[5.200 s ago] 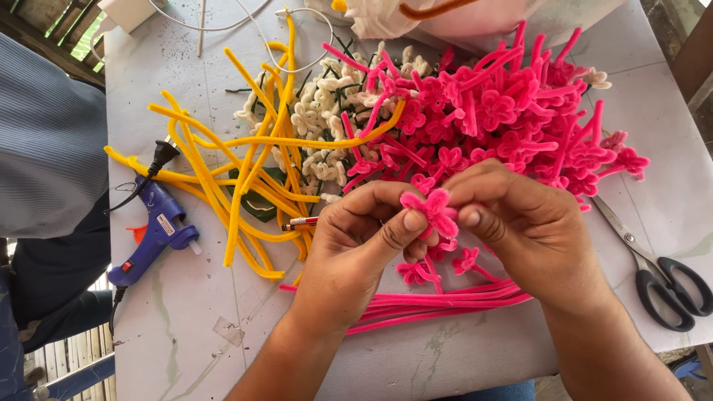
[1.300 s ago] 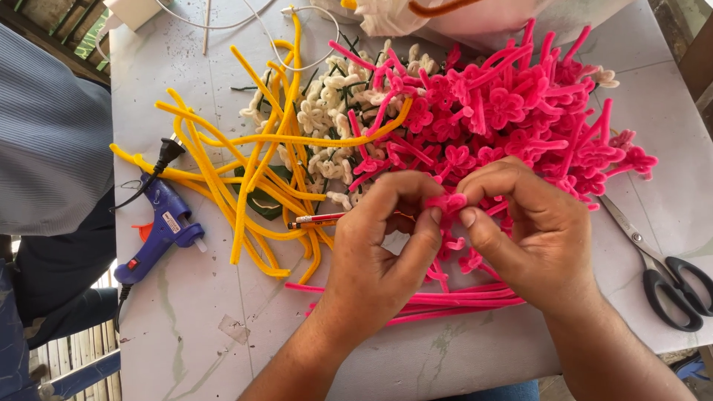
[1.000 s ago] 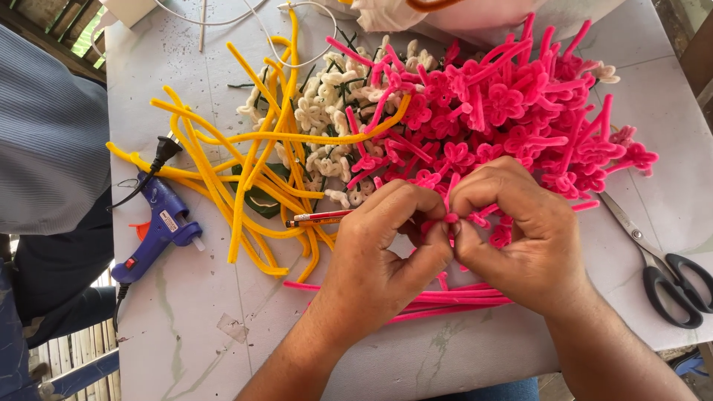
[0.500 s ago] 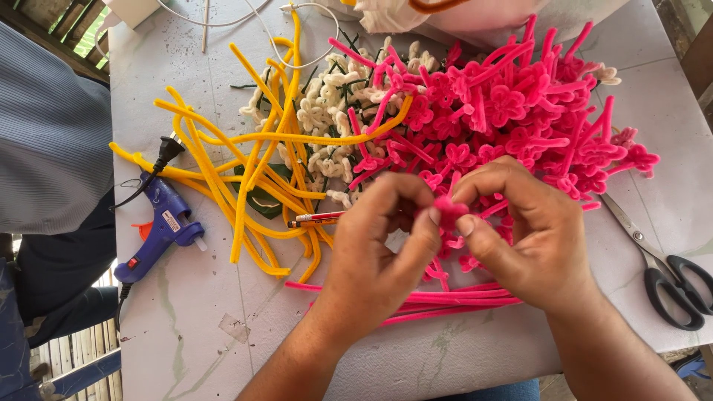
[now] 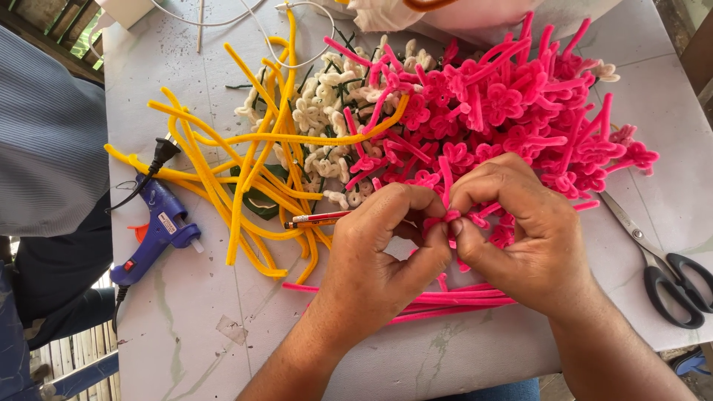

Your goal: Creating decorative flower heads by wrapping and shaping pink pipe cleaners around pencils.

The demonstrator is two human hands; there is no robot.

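A pink pipe cleaner (image 5: 443,216) is pinched tight between the left hand (image 5: 382,249) and right hand (image 5: 523,234) (fingers closed), so the loop could get crushed if it's squeezed harder.

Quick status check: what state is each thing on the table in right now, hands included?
left hand: pinching the pink pipe cleaner
right hand: pinching the same piece
pink pipe cleaner: bent, between both hands' fingertips
pink flowers: finished, piled
yellow pipe cleaners: loose, tangled
glue gun: lying flat, unheld
scissors: closed, unheld
pencil: lying flat
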